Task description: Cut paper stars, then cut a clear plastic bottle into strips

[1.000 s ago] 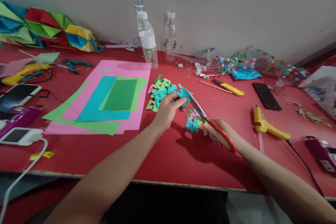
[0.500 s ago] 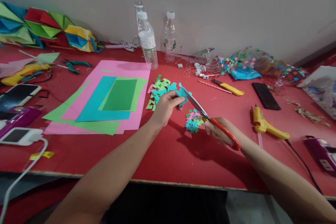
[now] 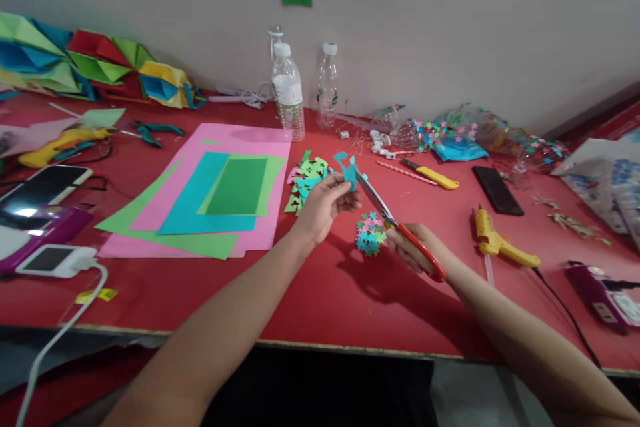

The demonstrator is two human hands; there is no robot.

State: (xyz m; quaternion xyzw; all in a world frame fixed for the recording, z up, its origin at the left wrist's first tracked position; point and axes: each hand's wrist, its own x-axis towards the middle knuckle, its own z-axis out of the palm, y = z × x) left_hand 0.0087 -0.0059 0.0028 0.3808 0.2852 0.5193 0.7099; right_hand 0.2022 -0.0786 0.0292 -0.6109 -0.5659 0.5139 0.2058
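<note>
My left hand [image 3: 323,205] pinches a small piece of blue paper [image 3: 349,172] above the red table [image 3: 325,293]. My right hand [image 3: 413,248] grips red-handled scissors [image 3: 400,230], whose blades reach up to the blue paper. A little pile of cut paper stars [image 3: 370,233] in blue, pink and green lies just below the blades. A heap of green and blue paper scraps [image 3: 306,180] lies behind my left hand.
Pink, green and blue sheets [image 3: 210,197] lie stacked at left. Two water bottles [image 3: 289,93] stand by the wall. A yellow glue gun [image 3: 497,243], a black phone [image 3: 497,190], a yellow knife [image 3: 433,175], star-covered plastic [image 3: 470,128] and folded paper shapes [image 3: 85,67] surround them.
The view has tilted slightly, so everything sits a little lower in the picture. My left hand has turned the blue paper a bit against the scissor blades.
</note>
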